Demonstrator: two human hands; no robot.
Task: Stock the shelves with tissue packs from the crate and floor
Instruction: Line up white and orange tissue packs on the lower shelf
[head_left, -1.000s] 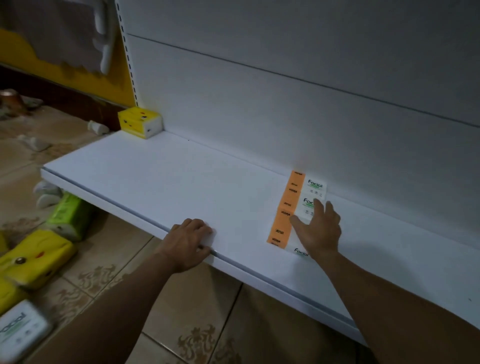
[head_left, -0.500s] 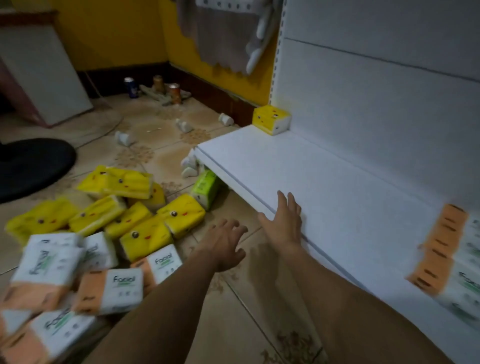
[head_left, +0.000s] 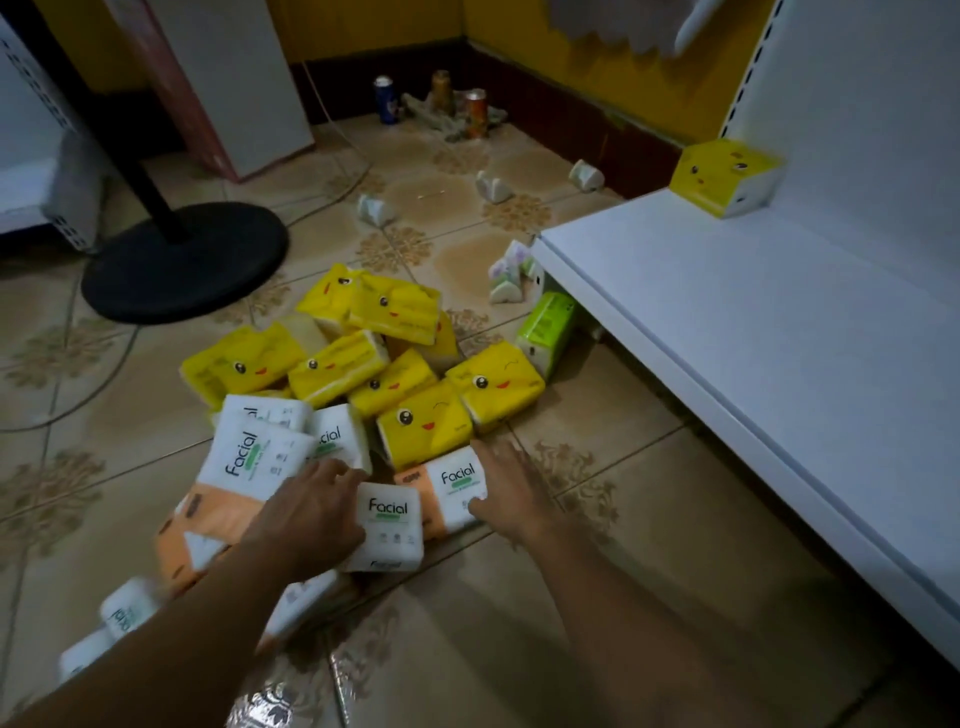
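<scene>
1. Spreading across most of the view, the tiled floor carries a loose heap of tissue packs just left of the shelf.
2. The white shelf runs along the right. A single yellow pack sits at its far end against the back panel.
3. A black round base stands on the floor beyond the heap.
4. The yellow packs lie jumbled on the heap's far side, with the white Facial packs nearer.
5. The left hand lies against the left side of a white pack. Its fingers are bent, but I cannot tell whether they grip.
6. The right hand rests fairly straight fingers on the right end of an orange-and-white pack, not closed round it.
7. A green pack leans under the shelf's front edge.
8. Three cans stand by the far wall.
</scene>
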